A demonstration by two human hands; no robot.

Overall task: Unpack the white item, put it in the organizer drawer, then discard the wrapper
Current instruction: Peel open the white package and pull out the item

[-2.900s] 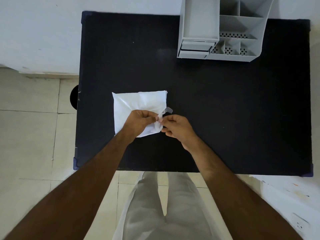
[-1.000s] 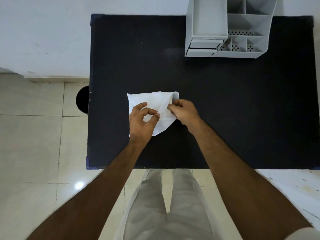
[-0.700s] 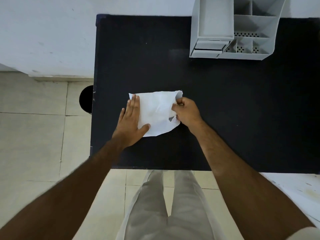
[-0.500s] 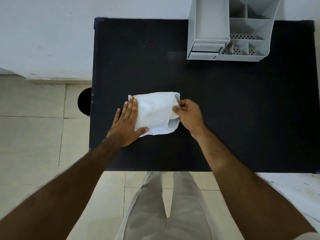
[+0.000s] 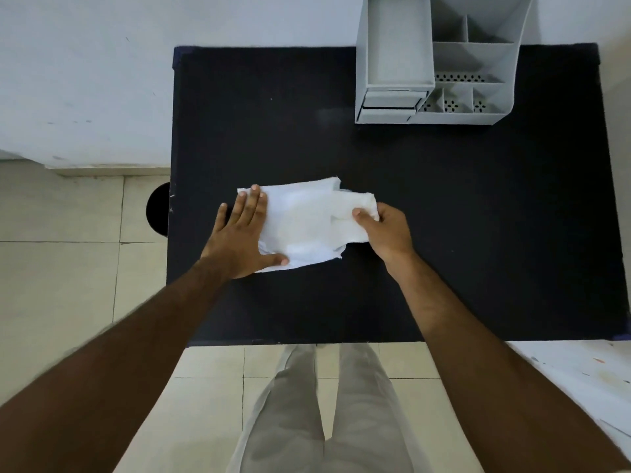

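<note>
A white plastic wrapper (image 5: 297, 227) lies flat on the black table (image 5: 444, 233), left of centre. My left hand (image 5: 244, 237) presses flat on the wrapper's left end, fingers spread. A white item (image 5: 353, 213) sticks out of the wrapper's right, open end. My right hand (image 5: 386, 230) pinches that item between thumb and fingers. The grey organizer (image 5: 440, 63) stands at the table's far edge, with its small drawer (image 5: 389, 102) at the lower left front, slightly pulled out.
A white wall runs behind the table. A round black bin (image 5: 157, 209) stands on the tiled floor beside the table's left edge. A white surface (image 5: 580, 380) lies at the lower right. My legs are below the table's near edge.
My left hand went from pinching the wrapper to pressing flat on its left end. My right hand has drawn the white item partway out of the right end.
</note>
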